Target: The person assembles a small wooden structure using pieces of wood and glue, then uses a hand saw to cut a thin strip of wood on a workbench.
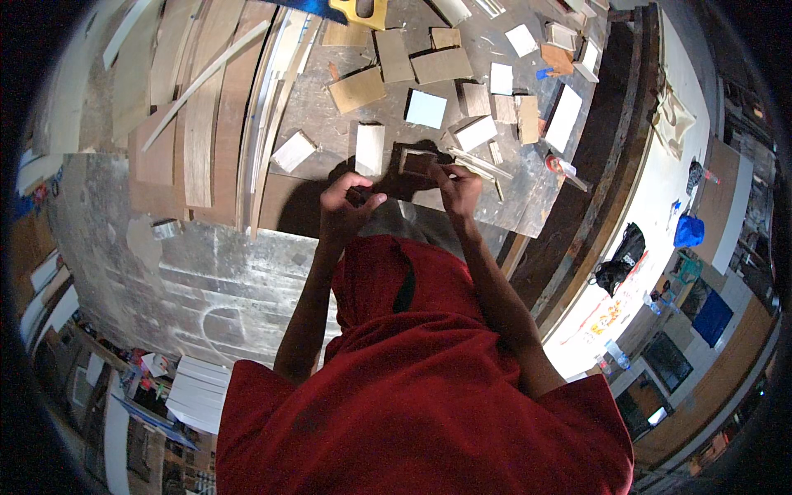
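Observation:
My right hand [459,191] is closed, its fingertips pinching the near right corner of a small wooden frame [405,162] with a dark inside. To its left, my left hand [350,205] is curled at the table's front edge. Its thumb and forefinger bend toward each other around a dark spot, and shadow hides whatever is between them. Just beyond the left hand lies a pale wooden block [370,149]. Another pale block [294,152] rests farther left. Thin wood strips [480,163] lie beside the right hand.
Several small wood pieces [440,65] and a light blue square [426,109] are scattered over the worktable [326,136]. Long boards and strips [202,140] lie at the left. A handsaw with a yellow handle [363,11] is at the far edge. A red-and-white bottle [561,165] lies near the right edge.

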